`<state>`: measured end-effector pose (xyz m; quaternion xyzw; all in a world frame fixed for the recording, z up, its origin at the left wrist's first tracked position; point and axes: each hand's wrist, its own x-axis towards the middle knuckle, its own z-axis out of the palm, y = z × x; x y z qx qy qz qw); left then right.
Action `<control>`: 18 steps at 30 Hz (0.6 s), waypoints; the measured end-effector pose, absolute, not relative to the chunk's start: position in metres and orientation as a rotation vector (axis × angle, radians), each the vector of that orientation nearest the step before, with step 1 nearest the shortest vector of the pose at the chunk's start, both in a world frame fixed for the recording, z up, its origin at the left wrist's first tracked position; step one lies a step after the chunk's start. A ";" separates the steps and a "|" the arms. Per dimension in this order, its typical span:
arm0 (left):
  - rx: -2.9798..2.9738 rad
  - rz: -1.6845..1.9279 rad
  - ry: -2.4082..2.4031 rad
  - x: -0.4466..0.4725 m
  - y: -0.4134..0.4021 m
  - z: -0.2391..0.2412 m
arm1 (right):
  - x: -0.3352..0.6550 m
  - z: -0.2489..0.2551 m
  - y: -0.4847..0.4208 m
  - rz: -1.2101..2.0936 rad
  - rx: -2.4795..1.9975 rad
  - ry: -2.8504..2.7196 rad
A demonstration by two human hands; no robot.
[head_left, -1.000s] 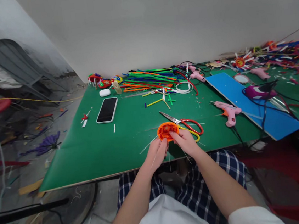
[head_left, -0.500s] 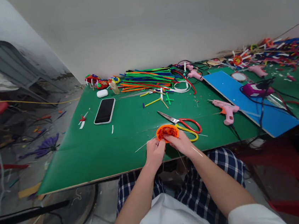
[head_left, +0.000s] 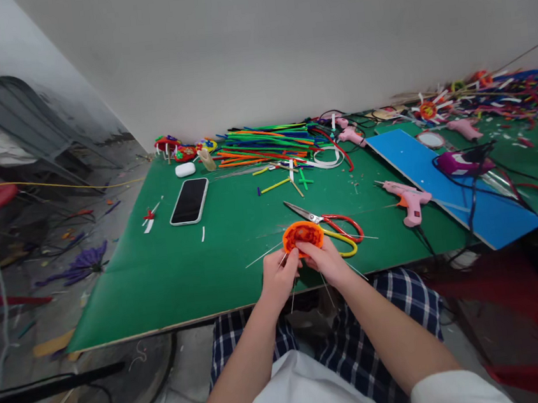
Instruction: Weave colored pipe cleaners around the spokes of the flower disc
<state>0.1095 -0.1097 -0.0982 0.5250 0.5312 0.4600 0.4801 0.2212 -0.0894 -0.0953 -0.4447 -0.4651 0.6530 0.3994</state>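
Observation:
Between my hands, at the table's near edge, is a small round orange basket with a darker red-orange inside, apparently woven from pipe cleaners. Thin wires stick out from it to both sides and downward. My left hand pinches its near left side, thumb at the rim. My right hand grips the near right side, with thumb or finger reaching into the opening. The fingers under the basket are hidden. Just behind it lie scissors with one red and one yellow handle, partly covered by the basket.
A pink glue gun lies to the right, beside a blue board. A phone and a white earbud case are at left. Colourful pipe cleaners are piled along the wall. The green table ends near my lap.
The basket has risen slightly and tilted, so more of its inside faces me. Both hands keep their hold, and the wires have shifted a little with it.

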 end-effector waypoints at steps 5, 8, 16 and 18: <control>1.272 1.087 1.284 0.106 -0.108 -0.101 | 0.222 -0.094 -0.091 1.629 -1.158 -1.231; 1.264 1.105 1.334 0.106 -0.109 -0.104 | 0.221 -0.090 -0.091 1.531 -1.173 -1.283; 1.185 1.072 1.201 0.109 -0.105 -0.102 | 0.223 -0.090 -0.088 1.514 -1.196 -1.327; 1.141 1.067 1.210 0.108 -0.104 -0.100 | 0.224 -0.092 -0.088 1.525 -1.192 -1.352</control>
